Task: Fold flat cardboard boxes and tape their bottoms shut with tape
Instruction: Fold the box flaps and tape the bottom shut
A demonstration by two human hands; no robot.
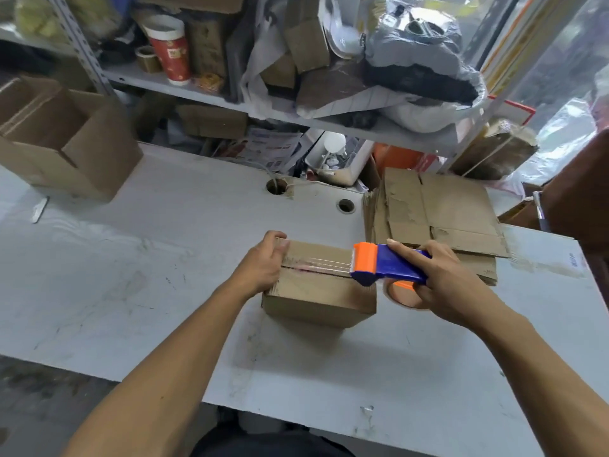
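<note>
A small folded cardboard box (316,295) stands on the white table (164,258) with its closed flaps facing up. A strip of clear tape runs along the centre seam. My left hand (263,262) grips the box's left end, thumb on the near side and fingers over the far corner. My right hand (435,278) grips a blue and orange tape dispenser (385,263) with a roll of clear tape under it. The dispenser's orange head sits at the box's right edge, on the seam.
A stack of flat cardboard boxes (438,209) lies just right of and behind the box. An open, assembled box (66,140) stands at the far left. A small knife (39,209) lies near it. Cluttered shelves rise behind the table, which has two cable holes.
</note>
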